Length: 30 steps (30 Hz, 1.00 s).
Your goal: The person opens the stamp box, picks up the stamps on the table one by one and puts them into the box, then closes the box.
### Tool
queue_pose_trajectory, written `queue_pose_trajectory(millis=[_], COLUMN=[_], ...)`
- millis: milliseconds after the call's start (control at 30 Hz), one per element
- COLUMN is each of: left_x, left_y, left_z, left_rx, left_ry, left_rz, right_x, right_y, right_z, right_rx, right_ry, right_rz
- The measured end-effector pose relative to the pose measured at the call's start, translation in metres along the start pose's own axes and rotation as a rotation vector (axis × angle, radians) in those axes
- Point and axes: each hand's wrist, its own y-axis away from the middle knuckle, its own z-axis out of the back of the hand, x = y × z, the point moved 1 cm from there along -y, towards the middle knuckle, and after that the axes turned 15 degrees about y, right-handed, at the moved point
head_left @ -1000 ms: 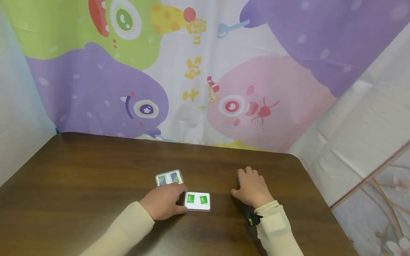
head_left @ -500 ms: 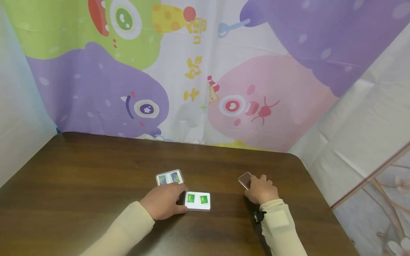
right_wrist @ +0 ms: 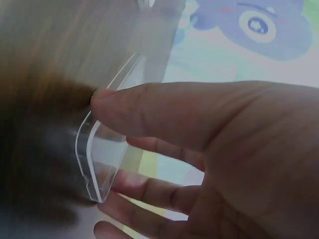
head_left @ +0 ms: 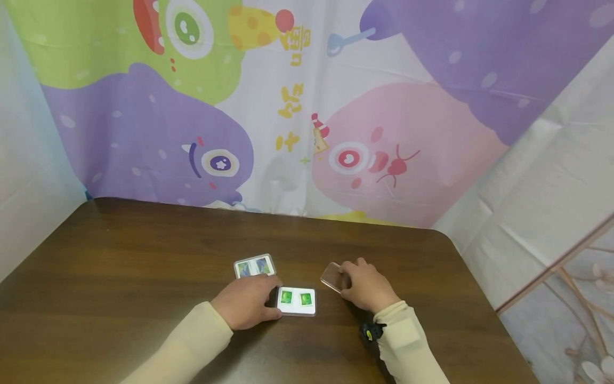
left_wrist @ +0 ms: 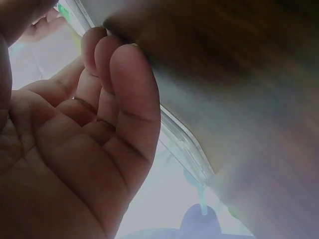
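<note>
My left hand [head_left: 247, 304] grips the left end of a small flat case [head_left: 296, 309] lying on the table. Two green square pictures on white show inside it. In the left wrist view, curled fingers lie along a clear plastic rim [left_wrist: 192, 149]. Just to the right, my right hand [head_left: 369, 287] pinches a clear rectangular plastic lid [head_left: 331, 277] by its right side. Thumb and fingers sit on opposite edges of the lid [right_wrist: 107, 157] in the right wrist view. Behind my left hand lies a second clear case [head_left: 254, 265] with two blue-green pictures, its front edge partly covered by the hand.
The dark brown wooden table [head_left: 144, 256] has a rounded far right corner. A cartoon-printed cloth [head_left: 283, 186] hangs right behind its back edge, and pale cloth [head_left: 518, 202] hangs along the right side. A black band [head_left: 373, 332] is on the right wrist.
My right hand took hold of the clear lid on the right and brought it leftward, closer to the case with green pictures. My left hand and both cases stayed in place.
</note>
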Motion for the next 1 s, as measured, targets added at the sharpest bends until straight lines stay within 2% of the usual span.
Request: queue_pose_trajectory(millis=[100, 333, 467, 800, 1000], left_x=[-0.0006, -0.0001, 0.0004, 0.0006, 0.001], left_y=[0.0, -0.0014, -0.0024, -0.0021, -0.002], left_z=[0.0003, -0.0005, -0.0012, -0.0012, -0.0007], left_rx=[0.0, -0.004, -0.002, -0.004, -0.003], left_ry=[0.0, 0.0, -0.004, -0.01, -0.004], left_rz=[0.005, 0.002, -0.004, -0.009, -0.013], right_x=[0.009, 0.0089, 0.008, 0.0096, 0.009], right_y=[0.0005, 0.0005, 0.0015, 0.0013, 0.0003], right_z=[0.0011, 0.0018, 0.002, 0.0014, 0.0017], right_rx=[0.003, 0.054, 0.047, 0.044, 0.026], right_ry=[-0.015, -0.037, -0.023, 0.059, 0.026], right_rz=[0.027, -0.024, -0.023, 0.054, 0.036])
